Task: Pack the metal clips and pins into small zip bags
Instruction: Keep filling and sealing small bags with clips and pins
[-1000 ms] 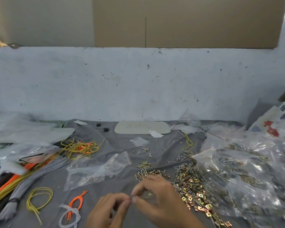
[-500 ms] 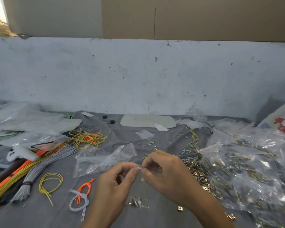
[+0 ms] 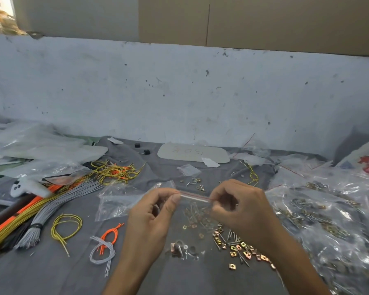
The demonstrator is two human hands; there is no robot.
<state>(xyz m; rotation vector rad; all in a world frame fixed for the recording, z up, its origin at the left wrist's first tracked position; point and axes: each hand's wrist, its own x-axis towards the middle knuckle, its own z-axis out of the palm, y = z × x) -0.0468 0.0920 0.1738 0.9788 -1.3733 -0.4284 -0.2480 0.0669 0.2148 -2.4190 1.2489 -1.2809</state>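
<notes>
Zip bag (image 3: pixel 197 207) | now stretched wider | left hand (image 3: pixel 156 213), right hand (image 3: pixel 241 207) pinching

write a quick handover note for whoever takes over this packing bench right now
Left hand pinches the left end of the small zip bag at its top strip.
Right hand pinches the right end; the bag hangs above the grey cloth.
Done: this bag holds clips and pins; filled bags are heaped on the right.
Left: I cannot tell if the zip is sealed, so press it shut, then bag the loose clips and pins on the cloth by the right wrist. An empty bag lies left of the hands.
</notes>
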